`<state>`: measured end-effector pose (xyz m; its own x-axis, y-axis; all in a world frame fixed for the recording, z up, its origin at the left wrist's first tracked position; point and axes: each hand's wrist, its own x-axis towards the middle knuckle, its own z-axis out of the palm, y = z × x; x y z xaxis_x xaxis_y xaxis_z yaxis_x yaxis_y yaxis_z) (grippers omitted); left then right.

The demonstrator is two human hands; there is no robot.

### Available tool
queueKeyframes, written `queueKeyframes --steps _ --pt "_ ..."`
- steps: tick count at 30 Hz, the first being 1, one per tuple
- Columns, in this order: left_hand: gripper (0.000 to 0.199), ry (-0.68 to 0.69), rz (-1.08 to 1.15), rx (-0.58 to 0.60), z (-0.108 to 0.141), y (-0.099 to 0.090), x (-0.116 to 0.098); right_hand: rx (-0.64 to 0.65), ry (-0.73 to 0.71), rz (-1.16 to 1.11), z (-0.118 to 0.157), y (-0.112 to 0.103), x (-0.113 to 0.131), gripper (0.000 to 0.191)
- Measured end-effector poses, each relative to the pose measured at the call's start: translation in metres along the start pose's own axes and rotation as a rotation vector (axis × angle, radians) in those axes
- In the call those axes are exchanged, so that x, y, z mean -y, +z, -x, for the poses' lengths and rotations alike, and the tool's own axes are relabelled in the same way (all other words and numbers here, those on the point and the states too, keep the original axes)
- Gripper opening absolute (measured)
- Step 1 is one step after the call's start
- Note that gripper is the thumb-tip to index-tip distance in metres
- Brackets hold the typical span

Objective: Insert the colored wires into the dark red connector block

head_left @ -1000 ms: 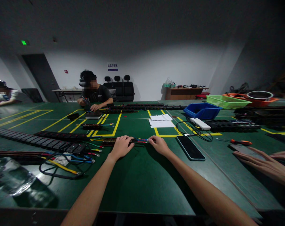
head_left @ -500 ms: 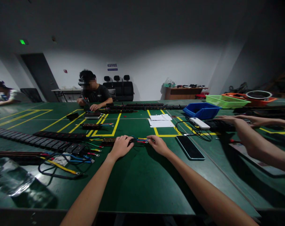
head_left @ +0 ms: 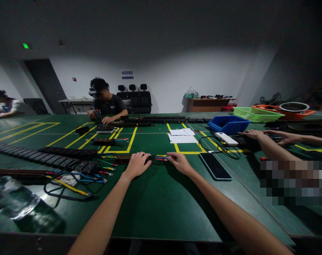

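My left hand (head_left: 138,165) lies over a short dark assembly (head_left: 122,159) with copper-coloured strips, its fingers curled round the right end. From under that hand a bundle of coloured wires (head_left: 158,158) runs out to the right, blue, red and yellow ones showing, with metal ring lugs at the tips. Just past the lugs is my right hand (head_left: 180,163), thumb and forefinger a little apart at the wire ends. Whether a fingertip touches a lug is too small to tell. A similar short assembly with wires (head_left: 105,142) lies farther back.
Left of my hands lie a long black segmented strip (head_left: 44,157), a yellow lugged cable (head_left: 70,187) and a clear bottle (head_left: 14,198). To the right are a phone (head_left: 215,166), a white power bank (head_left: 226,139), paper (head_left: 182,136), a blue bin (head_left: 227,124) and a co-worker's hands (head_left: 256,134).
My right fingertips have drawn slightly right, away from the lugs, and spread a little. My left hand stays on the assembly. The co-worker's near hand at the right has shifted left.
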<state>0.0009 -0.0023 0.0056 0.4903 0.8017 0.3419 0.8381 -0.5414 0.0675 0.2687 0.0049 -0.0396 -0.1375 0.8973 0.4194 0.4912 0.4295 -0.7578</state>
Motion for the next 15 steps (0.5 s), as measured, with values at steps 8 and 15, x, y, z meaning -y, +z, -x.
queueKeyframes --steps 8,15 --pt "0.038 0.001 0.006 -0.005 0.0000 -0.0001 0.0002 0.000 -0.009 0.012 0.0004 -0.0003 -0.0005 0.039" --pt "0.039 0.000 0.012 0.000 0.0002 -0.0004 0.0000 0.024 -0.018 0.035 0.0004 -0.0016 0.0004 0.037"
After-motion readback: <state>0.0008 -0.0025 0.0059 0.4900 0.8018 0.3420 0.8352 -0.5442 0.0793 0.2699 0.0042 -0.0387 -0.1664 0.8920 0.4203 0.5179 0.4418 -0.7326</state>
